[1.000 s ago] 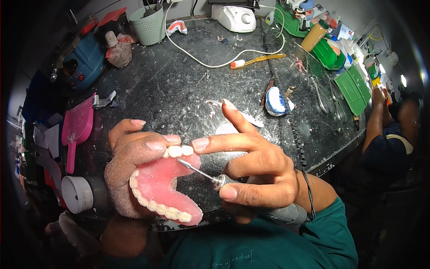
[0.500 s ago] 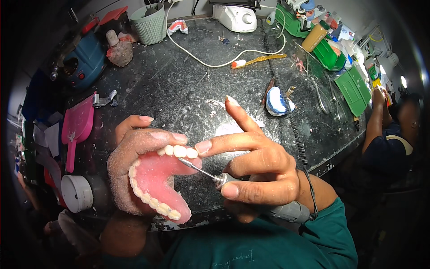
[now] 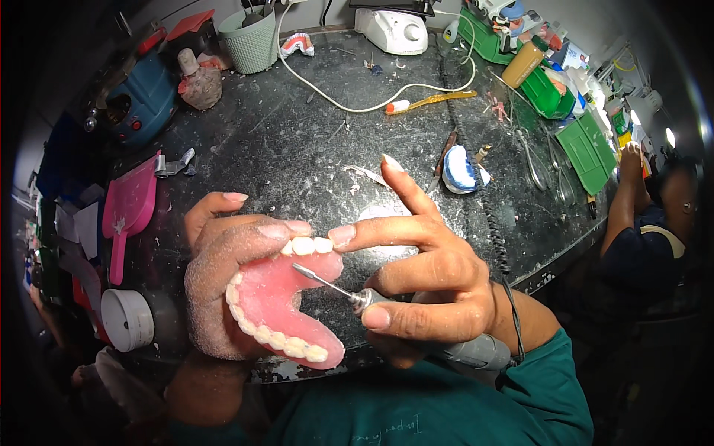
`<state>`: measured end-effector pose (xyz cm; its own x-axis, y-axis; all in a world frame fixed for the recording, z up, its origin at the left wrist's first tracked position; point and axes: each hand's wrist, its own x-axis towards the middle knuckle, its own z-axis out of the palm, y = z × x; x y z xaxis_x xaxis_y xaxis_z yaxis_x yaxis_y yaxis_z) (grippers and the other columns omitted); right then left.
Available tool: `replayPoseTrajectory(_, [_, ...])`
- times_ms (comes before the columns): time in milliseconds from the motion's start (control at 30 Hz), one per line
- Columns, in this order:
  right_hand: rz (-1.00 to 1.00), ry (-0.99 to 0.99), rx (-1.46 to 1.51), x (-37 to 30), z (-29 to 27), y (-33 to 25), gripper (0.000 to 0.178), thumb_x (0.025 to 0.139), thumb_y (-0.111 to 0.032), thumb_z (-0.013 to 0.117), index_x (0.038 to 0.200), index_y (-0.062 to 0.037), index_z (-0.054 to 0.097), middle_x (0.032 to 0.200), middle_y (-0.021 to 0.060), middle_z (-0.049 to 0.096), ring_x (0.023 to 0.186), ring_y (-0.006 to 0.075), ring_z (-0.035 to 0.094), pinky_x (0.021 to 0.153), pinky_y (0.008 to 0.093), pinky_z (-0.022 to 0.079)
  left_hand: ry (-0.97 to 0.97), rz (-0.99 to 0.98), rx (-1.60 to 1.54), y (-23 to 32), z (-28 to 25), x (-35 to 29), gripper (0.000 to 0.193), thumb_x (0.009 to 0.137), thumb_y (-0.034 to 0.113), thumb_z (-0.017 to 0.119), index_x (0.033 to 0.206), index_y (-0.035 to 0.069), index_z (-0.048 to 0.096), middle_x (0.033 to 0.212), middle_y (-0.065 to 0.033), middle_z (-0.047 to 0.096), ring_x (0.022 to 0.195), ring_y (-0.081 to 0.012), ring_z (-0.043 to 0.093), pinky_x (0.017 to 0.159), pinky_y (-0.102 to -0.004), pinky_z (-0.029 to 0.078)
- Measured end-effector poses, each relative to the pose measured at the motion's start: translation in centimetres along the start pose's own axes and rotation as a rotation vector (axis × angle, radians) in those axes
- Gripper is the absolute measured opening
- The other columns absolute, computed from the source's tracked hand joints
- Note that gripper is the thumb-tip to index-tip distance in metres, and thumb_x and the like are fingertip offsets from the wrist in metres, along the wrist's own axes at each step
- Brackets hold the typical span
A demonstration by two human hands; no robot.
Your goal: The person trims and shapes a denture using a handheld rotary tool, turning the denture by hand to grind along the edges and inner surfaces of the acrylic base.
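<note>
A pink denture [image 3: 279, 286] with a curved row of cream teeth is gripped along its outer left side by my left hand [image 3: 216, 290], which is coated in pale dust. My right hand [image 3: 439, 275] holds a grey rotary handpiece [image 3: 476, 351] like a pen. Its metal bur [image 3: 306, 270] lies over the pink inner surface just below the upper teeth; whether it touches cannot be made out. The right index fingertip rests against the end tooth, while another finger sticks up. A twisted cord hangs over my right wrist.
Dust covers the dark bench [image 3: 260, 163]. Along its left are a pink dustpan [image 3: 130, 201], a white round tub [image 3: 128, 320] and a blue machine [image 3: 141, 104]. Further back stand a white control unit [image 3: 394, 31] and an orange-tipped toothbrush [image 3: 431, 101]. A blue-and-white dental model [image 3: 460, 169] and green trays [image 3: 587, 152] lie right, near another person.
The denture has shifted right and tilted a little in my left hand. The bur now sits away from the teeth, over the pink base. My right hand has barely moved.
</note>
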<state>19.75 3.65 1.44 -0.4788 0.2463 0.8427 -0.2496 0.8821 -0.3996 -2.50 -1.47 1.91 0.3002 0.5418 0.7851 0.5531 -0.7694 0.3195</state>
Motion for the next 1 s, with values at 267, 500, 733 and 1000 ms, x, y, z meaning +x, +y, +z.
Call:
replayPoseTrajectory(267, [-0.027, 0.12, 0.002, -0.09, 0.63, 0.11, 0.022, 0.085, -0.016, 0.076, 0.105, -0.0115, 0.068, 0.088, 0.0036, 0.057, 0.105, 0.0358, 0.069, 0.11, 0.0727, 0.026, -0.067, -0.083, 0.059, 0.85, -0.77, -0.04, 0.087, 0.074, 0.069, 0.071, 0.127, 0.005, 0.046, 0.101, -0.014, 0.069, 0.092, -0.0228, 0.068, 0.107, -0.0514, 0.035])
replayPoseTrajectory(500, [-0.031, 0.116, -0.04, -0.07, 0.55, -0.05, 0.021, 0.085, -0.017, 0.075, 0.105, -0.0122, 0.068, 0.088, 0.0029, 0.056, 0.105, 0.0356, 0.069, 0.11, 0.0725, 0.026, -0.002, -0.108, -0.012, 0.92, -0.46, 0.14, 0.081, 0.077, 0.062, 0.075, 0.127, 0.011, 0.037, 0.099, -0.0164, 0.071, 0.093, -0.025, 0.068, 0.106, -0.0512, 0.035])
replayPoseTrajectory(733, [-0.011, 0.025, -0.035, -0.05, 0.04, -0.15, 0.025, 0.094, -0.034, 0.067, 0.107, -0.0136, 0.06, 0.093, 0.005, 0.053, 0.103, 0.0404, 0.068, 0.11, 0.0757, 0.02, -0.001, -0.093, -0.033, 0.89, -0.48, 0.22, 0.076, 0.078, 0.058, 0.076, 0.123, 0.011, 0.038, 0.099, -0.0164, 0.071, 0.093, -0.024, 0.068, 0.105, -0.0512, 0.035])
replayPoseTrajectory(1000, [-0.019, 0.078, -0.055, -0.01, 0.16, -0.13, 0.02, 0.084, -0.019, 0.075, 0.103, -0.0139, 0.069, 0.089, 0.0018, 0.058, 0.105, 0.0338, 0.068, 0.111, 0.0713, 0.026, -0.026, -0.086, -0.044, 0.83, -0.55, 0.46, 0.074, 0.078, 0.055, 0.078, 0.123, 0.011, 0.038, 0.097, -0.0161, 0.071, 0.093, -0.0239, 0.069, 0.105, -0.0503, 0.037])
